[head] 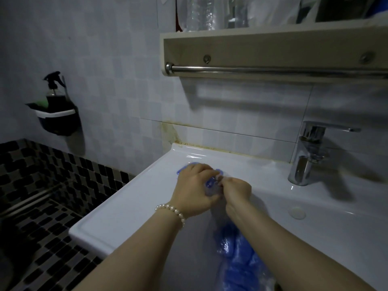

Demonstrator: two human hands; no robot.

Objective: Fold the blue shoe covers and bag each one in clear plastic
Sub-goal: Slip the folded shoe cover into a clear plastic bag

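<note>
Both hands are working in the middle of the bench [130, 198]. The left hand [194, 185] and the right hand [237, 191] are pinching a folded blue shoe cover [211, 183] in clear plastic — fingers curled tight. The slippery plastic could be sliding loose, and the fold popping open.

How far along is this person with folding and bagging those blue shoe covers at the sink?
Done: something blue lies flat on the counter behind the hands, possibly a finished piece. In hand: the left hand and right hand both pinch a small blue shoe cover in clear plastic. Left: a loose heap of blue covers lies nearer the person, seemingly unbagged.
</note>
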